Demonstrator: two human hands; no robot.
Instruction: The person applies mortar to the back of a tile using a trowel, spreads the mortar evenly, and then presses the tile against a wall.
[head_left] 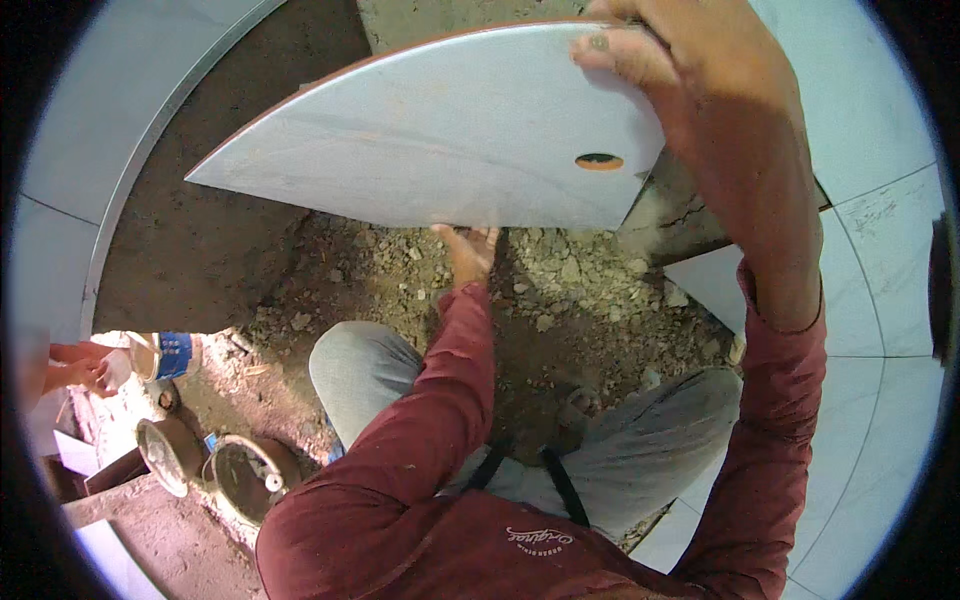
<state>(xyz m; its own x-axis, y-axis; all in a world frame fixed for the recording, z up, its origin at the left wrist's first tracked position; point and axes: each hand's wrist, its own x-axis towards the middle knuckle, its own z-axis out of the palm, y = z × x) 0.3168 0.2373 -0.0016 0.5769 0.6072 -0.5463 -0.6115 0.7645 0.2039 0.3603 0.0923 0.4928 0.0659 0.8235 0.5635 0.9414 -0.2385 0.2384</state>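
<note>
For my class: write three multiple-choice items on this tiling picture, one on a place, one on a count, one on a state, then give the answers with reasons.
1. Where does the right hand grip the pale tile?
A. its upper edge B. its left tip C. its hole

2. How many round holes does the tile show?
A. none B. one C. three

3. How is the tile?
A. lying on the rubble B. held up off the ground C. broken in two

Answers: 1 A, fingers curl over the upper edge. 2 B, one hole shows near the right end. 3 B, the left hand props it from below, clear of the rubble.
</note>
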